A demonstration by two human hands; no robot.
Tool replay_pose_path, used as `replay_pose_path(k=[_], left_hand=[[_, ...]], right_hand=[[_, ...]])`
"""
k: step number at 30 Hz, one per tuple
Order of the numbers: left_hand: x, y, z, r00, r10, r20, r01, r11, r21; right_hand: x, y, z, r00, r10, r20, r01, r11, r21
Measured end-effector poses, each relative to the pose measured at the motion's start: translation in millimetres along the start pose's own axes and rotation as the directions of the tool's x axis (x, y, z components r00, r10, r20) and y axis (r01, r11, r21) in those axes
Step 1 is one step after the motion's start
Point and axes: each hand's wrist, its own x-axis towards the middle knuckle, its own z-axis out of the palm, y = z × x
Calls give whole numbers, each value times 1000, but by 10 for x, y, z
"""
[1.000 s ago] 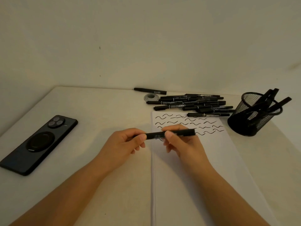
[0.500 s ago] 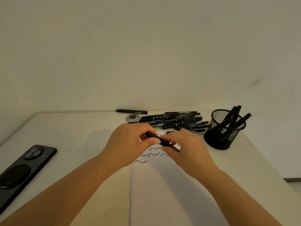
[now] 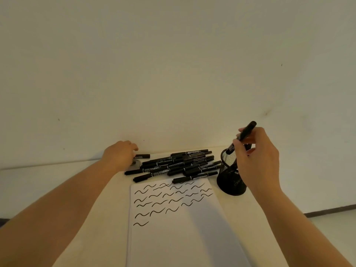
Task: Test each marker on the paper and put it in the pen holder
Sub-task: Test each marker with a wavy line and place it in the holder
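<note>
Both hands were together over the paper half a second ago, working one marker between them; now they are well apart. The right hand [image 3: 258, 160] is up at centre right of the frame, fingers curled and pinching a black marker [image 3: 243, 136] that tilts steeply, its upper end high and to the right, its lower end dipping into the mouth of the pen holder [image 3: 230, 178]. The left hand [image 3: 120, 154] has reached to the far table edge at centre left, fingers bent down over the near end of a lone marker [image 3: 142, 156] lying by the wall — whether they actually grip it or only touch it I cannot tell. The phone seen at lower left earlier is out of frame now. Pen holder: black mesh cup, upright, right of the paper's top corner; the right hand hides most of its opening, so any markers already inside cannot be made out. Paper [image 3: 183, 237]: white sheet, lower centre, bearing rows of short black wavy test strokes across its upper part, the lowest stroke alone at the left. Beyond its top edge lies the marker pile [image 3: 181, 164], many black markers roughly parallel, some stacked, the nearest one overlapping the paper's top edge. A small grey round object [image 3: 135, 163] sits between the left hand and the pile, partly covered by the hand. Pale table [image 3: 96, 199] and plain wall fill the rest.
</note>
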Motion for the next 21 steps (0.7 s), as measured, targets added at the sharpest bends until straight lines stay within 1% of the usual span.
replay_pose_path(k=[2,6,8,10,13,17,21], left_hand=[[51,-63,116,1000,-18,3,18,999,29],[125,-103,272,998,10,-61,-4,996,90],[156,-114,302,998,13,-65,-5,993,117],[175,-127,331,998,16,-58,-8,991,134],[179,-137,395,998,17,-53,-10,992,126],[199,-153,416,995,2,-101,8,994,104],[177,-147,384,993,11,-116,-3,997,72]], right_hand=[[32,65,6,999,50,15,-50,998,-35],[21,197,62,981,161,111,-147,981,-128],[-4,235,94,974,190,124,-170,972,-160],[-27,273,131,977,181,109,-157,968,-195],[-50,331,188,986,136,101,-100,949,-298],[-39,376,230,977,116,180,-34,915,-402],[-4,373,235,967,120,224,3,875,-484]])
